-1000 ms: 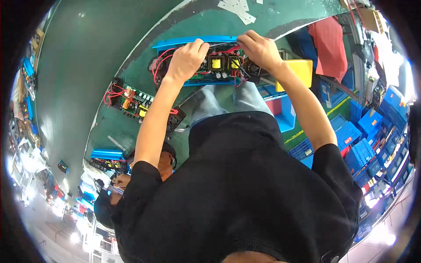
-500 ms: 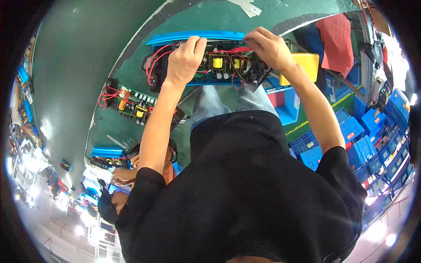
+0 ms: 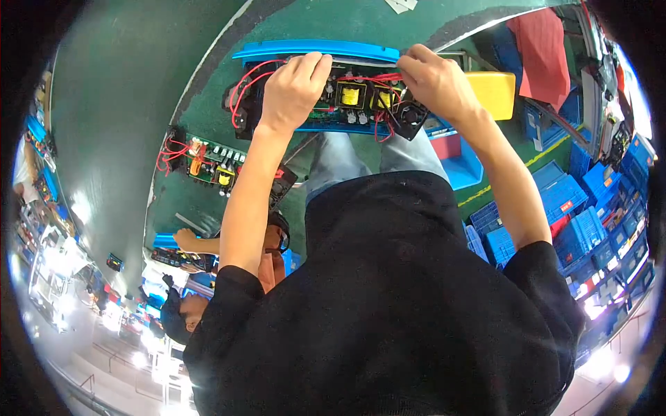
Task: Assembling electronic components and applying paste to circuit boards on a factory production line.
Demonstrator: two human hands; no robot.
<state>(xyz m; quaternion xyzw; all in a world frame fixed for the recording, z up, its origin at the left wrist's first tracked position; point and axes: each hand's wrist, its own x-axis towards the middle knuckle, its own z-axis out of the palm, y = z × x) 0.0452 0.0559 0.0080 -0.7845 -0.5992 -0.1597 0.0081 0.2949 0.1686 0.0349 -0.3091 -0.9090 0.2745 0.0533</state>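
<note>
In front of me lies a blue casing (image 3: 316,50) holding a circuit board with yellow-wrapped transformers (image 3: 351,96), black parts and red wires (image 3: 253,80). My left hand (image 3: 295,90) is closed at the far side of the board, just inside the casing's far wall; its fingertips and what they pinch are hidden. My right hand (image 3: 438,83) is closed at the far right corner, beside the red leads, its grip hidden too. A thin grey strip runs between the two hands along the far wall. A black fan (image 3: 409,116) sits at the casing's right end, under my right hand.
Another circuit board (image 3: 208,166) with red wires lies left on the green table. A co-worker's hand (image 3: 186,240) rests at another blue casing (image 3: 165,240), lower left. Right stand a yellow bin (image 3: 491,93), a blue bin (image 3: 461,172), red cloth (image 3: 541,59) and stacked blue crates (image 3: 562,194).
The fan at the right end has come into clearer view below my right hand. Both hands keep nearly the same places. The co-worker's arm now reaches to their casing.
</note>
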